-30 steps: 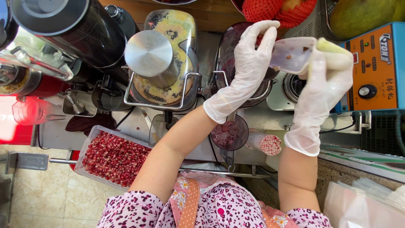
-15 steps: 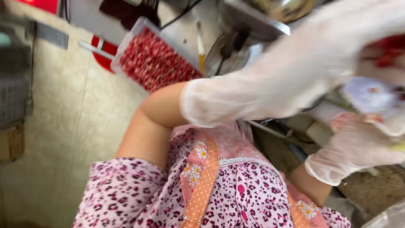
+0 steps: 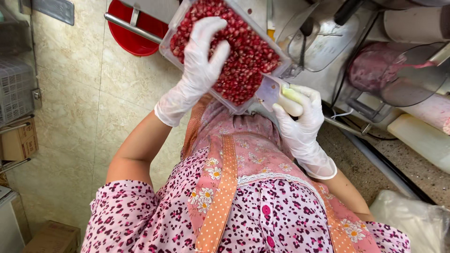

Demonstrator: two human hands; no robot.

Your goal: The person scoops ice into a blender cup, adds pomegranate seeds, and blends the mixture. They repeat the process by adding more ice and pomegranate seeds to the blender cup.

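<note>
seed tray (image 3: 243, 70) blocked by left hand (image 3: 199, 65)

Red basin (image 3: 133, 37) on tiled floor; cardboard boxes (image 3: 19, 140) left; purple-stained blender jug (image 3: 375, 70) right.

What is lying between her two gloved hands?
In the head view, red pomegranate seeds in a clear tray fill the stretch between the left hand and the right hand, which holds a small scoop.
</note>
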